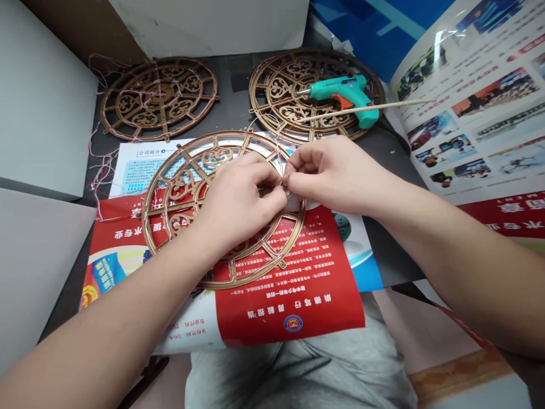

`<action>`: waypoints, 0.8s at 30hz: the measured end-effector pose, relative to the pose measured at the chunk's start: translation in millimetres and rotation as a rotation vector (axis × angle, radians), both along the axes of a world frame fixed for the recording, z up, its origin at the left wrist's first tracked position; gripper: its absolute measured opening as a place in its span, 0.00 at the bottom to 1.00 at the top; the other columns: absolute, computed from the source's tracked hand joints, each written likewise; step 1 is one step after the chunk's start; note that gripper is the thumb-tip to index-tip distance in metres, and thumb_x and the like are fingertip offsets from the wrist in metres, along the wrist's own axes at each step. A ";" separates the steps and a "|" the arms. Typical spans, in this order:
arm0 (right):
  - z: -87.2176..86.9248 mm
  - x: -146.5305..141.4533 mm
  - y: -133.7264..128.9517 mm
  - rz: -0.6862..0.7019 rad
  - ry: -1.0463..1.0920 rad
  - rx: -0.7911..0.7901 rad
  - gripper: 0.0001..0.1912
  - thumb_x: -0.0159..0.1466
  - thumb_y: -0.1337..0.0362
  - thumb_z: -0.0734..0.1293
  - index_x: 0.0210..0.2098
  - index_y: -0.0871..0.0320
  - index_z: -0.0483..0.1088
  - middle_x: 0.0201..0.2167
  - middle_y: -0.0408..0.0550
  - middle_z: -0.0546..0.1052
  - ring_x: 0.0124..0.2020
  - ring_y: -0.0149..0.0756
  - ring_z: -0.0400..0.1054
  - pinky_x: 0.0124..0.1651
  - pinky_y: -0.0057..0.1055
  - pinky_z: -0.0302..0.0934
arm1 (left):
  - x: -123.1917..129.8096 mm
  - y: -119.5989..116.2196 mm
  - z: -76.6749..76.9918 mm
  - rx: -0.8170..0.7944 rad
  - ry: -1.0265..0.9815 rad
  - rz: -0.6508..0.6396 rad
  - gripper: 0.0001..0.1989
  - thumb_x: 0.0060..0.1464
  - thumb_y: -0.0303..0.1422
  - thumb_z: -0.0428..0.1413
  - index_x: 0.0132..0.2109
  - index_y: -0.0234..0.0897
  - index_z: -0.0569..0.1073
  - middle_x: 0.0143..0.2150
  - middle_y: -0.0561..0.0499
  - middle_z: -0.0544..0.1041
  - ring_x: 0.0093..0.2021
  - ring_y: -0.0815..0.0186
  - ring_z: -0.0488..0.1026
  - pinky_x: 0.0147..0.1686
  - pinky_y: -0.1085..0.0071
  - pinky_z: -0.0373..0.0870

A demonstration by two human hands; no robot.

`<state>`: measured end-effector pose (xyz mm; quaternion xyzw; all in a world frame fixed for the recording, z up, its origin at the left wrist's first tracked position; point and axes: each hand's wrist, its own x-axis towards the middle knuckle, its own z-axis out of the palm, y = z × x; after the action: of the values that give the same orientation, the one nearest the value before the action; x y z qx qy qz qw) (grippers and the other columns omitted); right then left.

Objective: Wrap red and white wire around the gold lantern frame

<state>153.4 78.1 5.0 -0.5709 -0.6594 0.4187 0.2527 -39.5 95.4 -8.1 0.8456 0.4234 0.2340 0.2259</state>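
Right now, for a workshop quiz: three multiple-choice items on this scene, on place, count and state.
1. Where is the teal hot glue gun? A) on the floor B) on the upper-right gold lattice wheel C) on the lap
2. How many gold lattice wheels show? A) three B) two C) five
3. The left hand and right hand: A) grip the gun B) lie apart C) meet fingertips over the middle wheel

1 B: it rests on that wheel. 2 A: upper left, upper right, middle. 3 C: their fingertips touch there.

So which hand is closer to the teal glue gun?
Right. The right hand is just below the teal hot glue gun in view; the left hand is farther away, down and to the gun's left.
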 end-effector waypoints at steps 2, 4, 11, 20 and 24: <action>0.6 0.3 0.2 -0.009 -0.039 0.032 0.04 0.58 0.69 0.68 0.31 0.57 0.76 0.27 0.45 0.81 0.28 0.36 0.75 0.28 0.31 0.62 | -0.8 0.6 0.5 -0.006 -0.021 -0.003 0.06 0.53 0.29 0.59 0.35 0.38 0.82 0.42 0.49 0.81 0.43 0.59 0.77 0.46 0.61 0.71; 0.5 1.0 0.9 -0.011 -0.059 0.051 0.05 0.58 0.69 0.68 0.31 0.57 0.77 0.27 0.45 0.81 0.28 0.36 0.75 0.27 0.31 0.61 | -1.4 1.4 0.8 -0.009 -0.037 -0.010 0.06 0.54 0.29 0.59 0.36 0.39 0.82 0.42 0.51 0.82 0.43 0.60 0.78 0.45 0.62 0.72; -2.1 2.6 2.9 0.005 -0.045 0.064 0.05 0.57 0.69 0.68 0.31 0.57 0.77 0.26 0.45 0.80 0.28 0.35 0.73 0.26 0.30 0.58 | -4.3 2.5 0.2 0.056 -0.016 -0.044 0.08 0.57 0.29 0.59 0.38 0.39 0.84 0.42 0.50 0.82 0.43 0.61 0.78 0.45 0.64 0.72; -1.8 1.9 2.6 0.001 -0.037 0.065 0.05 0.57 0.70 0.68 0.31 0.58 0.77 0.26 0.45 0.79 0.28 0.34 0.73 0.28 0.30 0.59 | -6.0 1.4 1.6 0.100 -0.003 -0.048 0.06 0.57 0.29 0.58 0.36 0.39 0.81 0.42 0.49 0.81 0.45 0.60 0.78 0.46 0.62 0.72; -0.2 1.5 2.7 0.003 -0.043 0.086 0.04 0.57 0.70 0.68 0.29 0.58 0.76 0.25 0.44 0.79 0.27 0.33 0.72 0.27 0.30 0.58 | -6.9 3.0 3.6 0.055 -0.005 -0.053 0.06 0.56 0.29 0.58 0.36 0.39 0.81 0.43 0.50 0.81 0.44 0.60 0.78 0.43 0.63 0.72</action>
<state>154.9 80.8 4.7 -0.5672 -0.6831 0.3780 0.2624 -46.4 98.4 -4.5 0.8619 0.3937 0.2415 0.2095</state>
